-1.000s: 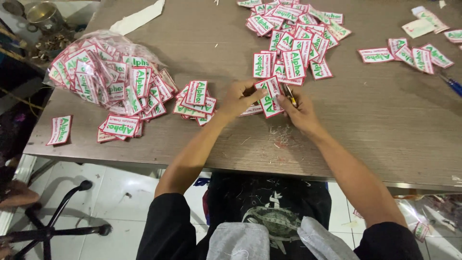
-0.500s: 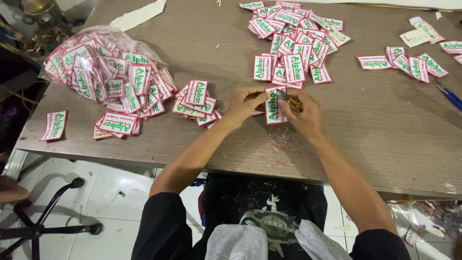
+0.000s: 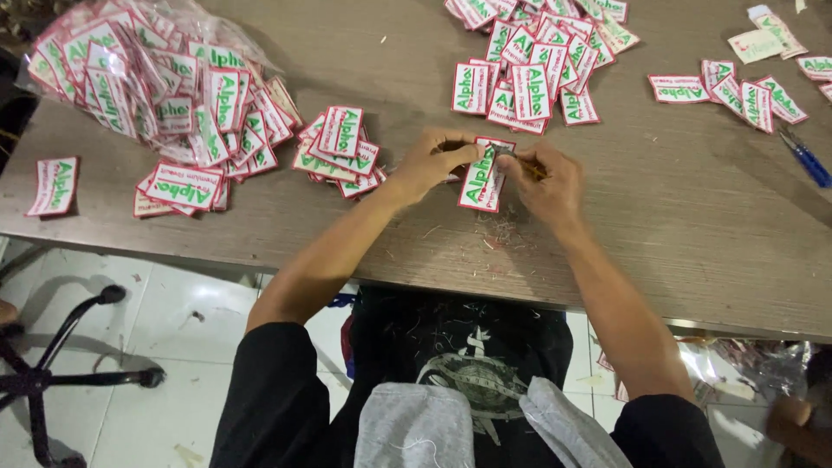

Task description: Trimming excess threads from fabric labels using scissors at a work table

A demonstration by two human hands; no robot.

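A white rectangular patch (image 3: 479, 176) with a red border and green lettering hangs above the brown table (image 3: 364, 234), held near its top edge. My left hand (image 3: 431, 165) pinches its upper left corner. My right hand (image 3: 542, 182) is closed on a small metal thread snipper (image 3: 518, 161) whose tip meets the patch's top edge. Loose thread clippings (image 3: 498, 232) lie on the table just below the patch.
A clear bag of like patches (image 3: 130, 78) sits at the left, with loose piles (image 3: 338, 152) beside it. Another heap (image 3: 529, 61) lies beyond my hands and a row (image 3: 745, 95) at the right. A blue tool (image 3: 806, 160) rests near the right edge. A chair base (image 3: 52, 373) stands on the floor.
My hands have stayed at the same spot on the table. The patch has been turned slightly between my fingers, and the snipper now meets its top edge.
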